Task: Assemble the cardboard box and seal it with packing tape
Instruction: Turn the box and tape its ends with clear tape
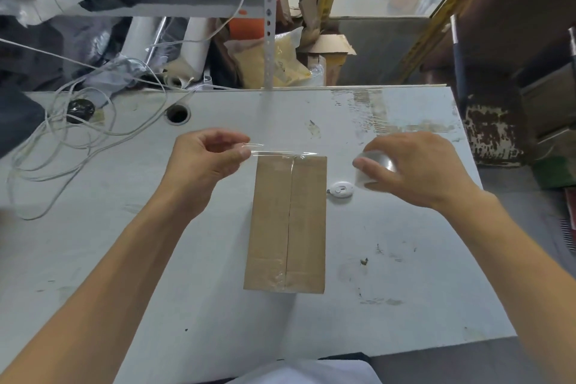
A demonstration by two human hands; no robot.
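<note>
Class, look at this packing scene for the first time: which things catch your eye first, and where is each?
The brown cardboard box lies flat at the table's middle, its centre seam taped. Above its far edge the left hand pinches a clear tape strip, while the right hand grips the tape roll. White cables tangle at far left.

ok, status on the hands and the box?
Left hand pinches clear tape strip. Right hand grips clear tape roll. Brown cardboard box closed, flat. Nothing blocking.

box (288,224) mid-table (405,274), cables (62,134) far left, tape roll (372,170) right
</note>
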